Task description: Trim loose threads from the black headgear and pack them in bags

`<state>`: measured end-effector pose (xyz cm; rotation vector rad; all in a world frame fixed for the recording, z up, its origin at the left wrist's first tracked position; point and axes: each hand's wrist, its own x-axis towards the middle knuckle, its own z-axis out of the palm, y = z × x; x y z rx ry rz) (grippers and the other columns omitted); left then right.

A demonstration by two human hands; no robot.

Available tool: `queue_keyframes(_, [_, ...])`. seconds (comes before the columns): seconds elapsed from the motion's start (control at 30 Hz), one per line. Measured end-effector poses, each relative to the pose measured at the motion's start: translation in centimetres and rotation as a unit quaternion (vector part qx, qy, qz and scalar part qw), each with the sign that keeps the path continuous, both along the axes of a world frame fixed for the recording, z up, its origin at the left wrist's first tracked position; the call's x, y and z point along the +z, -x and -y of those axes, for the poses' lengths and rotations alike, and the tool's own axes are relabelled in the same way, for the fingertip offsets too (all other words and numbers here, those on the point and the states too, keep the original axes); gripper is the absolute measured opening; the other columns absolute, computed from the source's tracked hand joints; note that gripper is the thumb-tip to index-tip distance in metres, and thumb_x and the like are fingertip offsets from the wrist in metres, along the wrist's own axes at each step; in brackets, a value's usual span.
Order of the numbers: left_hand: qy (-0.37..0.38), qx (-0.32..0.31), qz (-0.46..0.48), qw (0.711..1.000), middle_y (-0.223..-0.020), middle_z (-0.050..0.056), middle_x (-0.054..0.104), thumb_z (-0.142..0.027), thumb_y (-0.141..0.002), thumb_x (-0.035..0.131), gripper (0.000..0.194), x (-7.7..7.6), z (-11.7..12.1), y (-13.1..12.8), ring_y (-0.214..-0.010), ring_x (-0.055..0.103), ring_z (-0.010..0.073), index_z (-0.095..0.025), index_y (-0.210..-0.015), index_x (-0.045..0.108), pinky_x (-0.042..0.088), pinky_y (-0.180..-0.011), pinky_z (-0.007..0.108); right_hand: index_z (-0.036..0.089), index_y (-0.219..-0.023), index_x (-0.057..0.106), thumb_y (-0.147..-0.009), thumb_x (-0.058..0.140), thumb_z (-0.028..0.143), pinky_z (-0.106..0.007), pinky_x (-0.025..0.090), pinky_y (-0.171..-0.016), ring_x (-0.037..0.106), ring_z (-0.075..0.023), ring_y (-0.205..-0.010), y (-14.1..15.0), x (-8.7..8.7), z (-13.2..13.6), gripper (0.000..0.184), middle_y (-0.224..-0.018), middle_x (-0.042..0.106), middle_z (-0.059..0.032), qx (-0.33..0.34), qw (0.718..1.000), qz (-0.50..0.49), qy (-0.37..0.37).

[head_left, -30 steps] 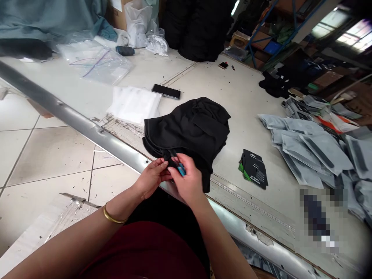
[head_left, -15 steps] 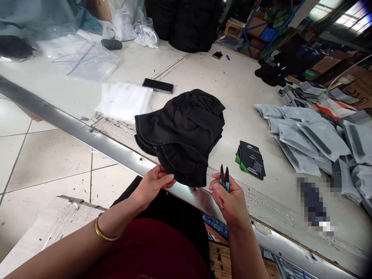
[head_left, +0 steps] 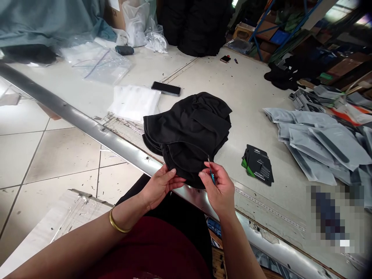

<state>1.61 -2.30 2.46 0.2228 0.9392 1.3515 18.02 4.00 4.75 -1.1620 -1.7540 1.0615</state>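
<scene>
Workroom: a pale tabletop [head_left: 247,104] crosses on a slant, its metal edging [head_left: 84,119] nearest the person; blue metal shelving [head_left: 255,31] stands far back, right of centre.
Floor, left: light square tiles [head_left: 66,155], speckled with dark scraps.
Upper left: blue-grey cloth [head_left: 52,23] hangs in folds; clear plastic bags [head_left: 100,64] lie flat on the tabletop, just in front of it.
White sheets: a thin stack [head_left: 134,102], close to the metal edging.
Phone: a dark-screened phone [head_left: 165,88], face up, near the upper right corner of the white sheets.
Left hand: at the near hem, the left hand [head_left: 162,185] grasps the cloth, thumb above and fingers beneath; a gold bangle [head_left: 116,224] circles the wrist.
Black cloth: layered pieces in a rumpled pile [head_left: 188,128] at the table's near edge, between and beyond the hands.
Right hand: the right hand [head_left: 219,190] is closed around blue-handled snips [head_left: 212,176], tips pointing away from the person; whether its fingers also pinch the hem, I cannot tell.
Cards: black cards [head_left: 258,166] with green corners, overlapping, reading "ACTOR'S HEADGEAR".
Far right: grey packets [head_left: 314,135] heaped loosely.
</scene>
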Motion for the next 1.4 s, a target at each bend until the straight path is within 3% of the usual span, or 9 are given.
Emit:
queue_keyframes(0.17, [-0.027,0.043,-0.037,0.998,-0.075,-0.001,0.061,-0.030,-0.078,0.067,0.026,0.0,-0.2,0.1,-0.067,0.060,0.0102,-0.017,-0.094,0.051,0.052,-0.071,0.025,0.021,-0.106,0.055,-0.090,0.046,0.042,-0.028,0.048,-0.071,0.061,-0.0149,-0.074,-0.5,0.7,0.2,0.028,-0.082,0.065,-0.0020,0.093,0.989,0.112,0.006])
queue_keyframes(0.33, [-0.054,0.052,-0.095,0.993,-0.080,-0.001,0.060,-0.035,-0.078,0.066,0.029,0.0,-0.2,-0.1,-0.067,0.059,0.0101,-0.018,-0.097,0.051,0.052,-0.071,0.026,0.022,-0.102,0.052,-0.091,0.041,0.046,-0.028,0.045,-0.062,0.062,-0.0168,-0.070,0.0,1.2,0.4,0.028,-0.081,0.065,-0.0014,0.161,0.948,0.270,-0.037])
queue_keyframes(0.47, [-0.083,0.047,-0.132,0.987,-0.078,-0.002,0.058,-0.037,-0.079,0.065,0.030,0.3,-0.3,0.1,-0.066,0.058,0.0097,-0.018,-0.097,0.051,0.051,-0.071,0.025,0.022,-0.102,0.049,-0.092,0.038,0.047,-0.027,0.042,-0.059,0.064,-0.0183,-0.071,0.7,1.3,0.1,0.029,-0.084,0.067,-0.0013,0.190,0.924,0.327,-0.063])
queue_keyframes(0.8, [-0.075,0.020,-0.104,0.992,-0.073,-0.002,0.056,-0.035,-0.078,0.066,0.030,0.1,-0.7,0.7,-0.061,0.055,0.0080,-0.016,-0.093,0.048,0.050,-0.065,0.023,0.021,-0.098,0.049,-0.093,0.035,0.048,-0.027,0.036,-0.052,0.064,-0.0193,-0.062,0.7,0.9,-0.7,0.031,-0.074,0.066,-0.0016,0.223,0.893,0.368,-0.135])
queue_keyframes(1.1, [-0.076,0.013,-0.107,0.991,-0.072,-0.002,0.057,-0.037,-0.078,0.066,0.032,0.1,-0.7,0.7,-0.062,0.057,0.0093,-0.017,-0.094,0.048,0.051,-0.066,0.025,0.024,-0.094,0.049,-0.093,0.037,0.045,-0.025,0.040,-0.057,0.058,-0.0145,-0.062,1.0,1.4,-1.4,0.025,-0.071,0.062,0.0020,0.248,0.917,0.310,-0.038])
queue_keyframes(1.4, [-0.077,0.012,-0.096,0.992,-0.071,-0.002,0.059,-0.037,-0.076,0.068,0.034,-0.1,-0.7,0.5,-0.062,0.057,0.0094,-0.017,-0.094,0.049,0.050,-0.065,0.023,0.022,-0.087,0.050,-0.092,0.040,0.043,-0.024,0.038,-0.056,0.054,-0.0125,-0.058,0.6,0.9,-1.7,0.023,-0.065,0.058,0.0033,0.260,0.923,0.283,-0.031])
